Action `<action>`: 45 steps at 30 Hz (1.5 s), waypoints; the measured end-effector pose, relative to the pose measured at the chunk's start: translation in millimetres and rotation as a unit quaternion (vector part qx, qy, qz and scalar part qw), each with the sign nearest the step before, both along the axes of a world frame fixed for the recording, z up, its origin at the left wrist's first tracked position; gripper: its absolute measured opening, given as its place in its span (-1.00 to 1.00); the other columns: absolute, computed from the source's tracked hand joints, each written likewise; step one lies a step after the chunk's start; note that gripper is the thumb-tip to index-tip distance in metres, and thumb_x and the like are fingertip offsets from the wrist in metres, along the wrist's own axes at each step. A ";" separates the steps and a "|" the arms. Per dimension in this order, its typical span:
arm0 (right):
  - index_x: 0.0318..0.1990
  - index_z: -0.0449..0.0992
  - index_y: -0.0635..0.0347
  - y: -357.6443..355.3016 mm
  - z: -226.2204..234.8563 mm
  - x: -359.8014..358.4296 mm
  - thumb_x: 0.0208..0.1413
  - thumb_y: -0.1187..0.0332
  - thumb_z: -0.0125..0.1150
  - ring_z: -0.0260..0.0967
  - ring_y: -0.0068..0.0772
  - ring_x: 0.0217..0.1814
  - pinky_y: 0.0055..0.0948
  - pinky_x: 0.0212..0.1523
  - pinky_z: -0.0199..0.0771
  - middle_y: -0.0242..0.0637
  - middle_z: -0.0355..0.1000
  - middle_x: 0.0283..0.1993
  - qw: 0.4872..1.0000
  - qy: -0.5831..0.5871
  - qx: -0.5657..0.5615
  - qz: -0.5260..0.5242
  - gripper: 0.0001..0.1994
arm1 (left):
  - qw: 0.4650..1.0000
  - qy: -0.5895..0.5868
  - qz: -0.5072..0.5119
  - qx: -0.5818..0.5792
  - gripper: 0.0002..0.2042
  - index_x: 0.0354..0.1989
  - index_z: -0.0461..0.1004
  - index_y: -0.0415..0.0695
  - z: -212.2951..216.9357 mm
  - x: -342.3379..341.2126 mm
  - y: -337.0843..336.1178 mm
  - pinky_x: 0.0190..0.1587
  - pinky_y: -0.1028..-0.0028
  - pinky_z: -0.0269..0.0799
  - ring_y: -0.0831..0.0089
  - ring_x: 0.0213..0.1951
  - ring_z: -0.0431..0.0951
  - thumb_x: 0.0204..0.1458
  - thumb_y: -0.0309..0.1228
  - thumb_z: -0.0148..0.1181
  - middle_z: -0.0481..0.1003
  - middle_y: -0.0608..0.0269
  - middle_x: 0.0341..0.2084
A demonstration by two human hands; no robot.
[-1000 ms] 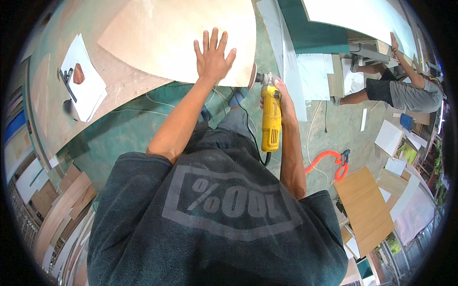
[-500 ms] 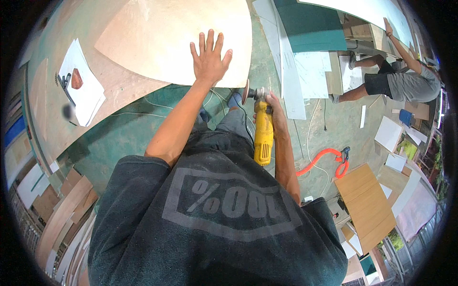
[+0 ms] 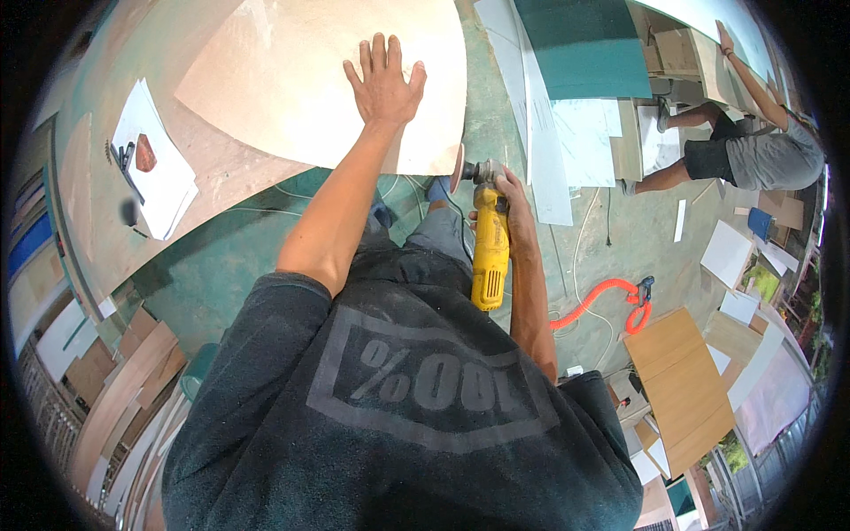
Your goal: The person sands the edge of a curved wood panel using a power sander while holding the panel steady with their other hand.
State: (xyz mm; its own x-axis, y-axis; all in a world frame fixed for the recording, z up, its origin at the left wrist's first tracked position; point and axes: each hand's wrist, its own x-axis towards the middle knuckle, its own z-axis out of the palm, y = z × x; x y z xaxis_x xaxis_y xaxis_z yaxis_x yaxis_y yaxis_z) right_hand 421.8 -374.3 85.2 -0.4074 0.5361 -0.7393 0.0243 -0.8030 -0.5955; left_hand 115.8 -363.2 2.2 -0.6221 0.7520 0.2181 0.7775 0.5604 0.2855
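Observation:
A yellow angle grinder [image 3: 490,257] is held in my right hand [image 3: 517,208], its fingers wrapped round the body near the head. The grinder's round disc [image 3: 458,168] stands on edge at the near right corner of a pale curved wooden panel [image 3: 292,80]; whether it touches the edge I cannot tell. My left hand [image 3: 385,87] lies flat on top of that panel with the fingers spread. Beneath the panel is a larger wooden board [image 3: 212,190], which shows on the left.
White sheets [image 3: 168,190] with a reddish-brown piece and a black tool lie on the board's left. Long pale panels [image 3: 544,150] lean beyond the grinder. An orange coiled hose [image 3: 589,301] and cables cross the floor at right. Another person [image 3: 744,159] works at far right, touching a white panel.
My left hand has slid slightly farther and to the left on the panel. The grinder remains at the panel's corner, almost unmoved. The view has shifted a little.

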 end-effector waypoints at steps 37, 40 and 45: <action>0.58 0.05 0.12 86.3 -15.1 -40.2 0.39 -0.02 0.18 0.61 -0.26 -0.49 -0.34 -0.53 0.74 -0.07 0.51 -0.18 0.997 -0.018 0.017 0.079 -0.23 | 0.993 -0.033 0.018 -0.112 -0.29 0.63 0.09 -0.04 24.2 5.4 -1.1 0.60 -0.24 -0.37 0.06 0.65 -0.16 0.42 0.09 -0.17 -0.01 0.11 0.63; 0.55 0.13 0.11 100.2 -11.6 -48.5 0.39 -0.04 0.15 0.59 -0.29 -0.47 -0.35 -0.50 0.73 -0.11 0.51 -0.19 0.994 -0.019 0.036 0.097 -0.28 | 0.993 -0.039 0.015 -0.112 -0.29 0.63 0.09 -0.04 26.5 5.6 -0.6 0.61 -0.23 -0.38 0.08 0.65 -0.17 0.41 0.09 -0.17 -0.01 0.12 0.63; 0.55 0.15 0.09 108.9 -7.9 -45.7 0.40 -0.05 0.13 0.59 -0.30 -0.46 -0.36 -0.48 0.73 -0.13 0.51 -0.21 0.993 -0.013 0.058 0.100 -0.30 | 0.999 -0.019 0.016 -0.041 -0.31 0.56 0.22 -0.06 13.8 3.0 -3.4 0.56 -0.28 -0.25 0.03 0.62 -0.04 0.37 0.07 -0.02 0.10 0.07 0.58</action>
State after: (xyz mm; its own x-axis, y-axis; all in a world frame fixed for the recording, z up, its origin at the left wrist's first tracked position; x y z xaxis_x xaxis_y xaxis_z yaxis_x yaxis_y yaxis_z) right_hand 376.1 -265.4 77.3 -0.4957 0.5288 -0.6890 0.1934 -0.7062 -0.6811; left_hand 118.7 -366.6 15.9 -0.6525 0.7460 0.1330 0.7485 0.6074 0.2661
